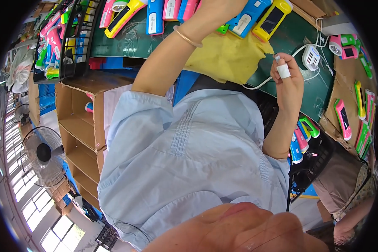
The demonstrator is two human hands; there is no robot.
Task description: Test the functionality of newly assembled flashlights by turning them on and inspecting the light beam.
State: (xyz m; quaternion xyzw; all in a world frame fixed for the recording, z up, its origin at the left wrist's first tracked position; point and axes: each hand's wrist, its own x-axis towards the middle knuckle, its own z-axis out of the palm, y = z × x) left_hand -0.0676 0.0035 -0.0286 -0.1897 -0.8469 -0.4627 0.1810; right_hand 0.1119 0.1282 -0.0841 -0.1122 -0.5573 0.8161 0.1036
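My left hand (224, 9) reaches over the row of flashlights at the top edge, its fingers cut off by the picture, so what they hold does not show. A blue flashlight (244, 20) and a yellow flashlight (273, 19) lie just right of it. Under that wrist spreads a yellow cloth (222, 56). My right hand (289, 80) is raised at the bench's right part, fingertips pinched on a small white plug (283, 71) with a metal tip. A white cable (258, 87) runs behind this hand.
A white power strip (311, 57) lies on the green bench (126, 45), right of my right hand. Black crates (74, 42) of flashlights stand left and at lower right. More flashlights (343, 119) lie on cardboard at right. Cardboard shelves (77, 122) and a fan (43, 152) stand left.
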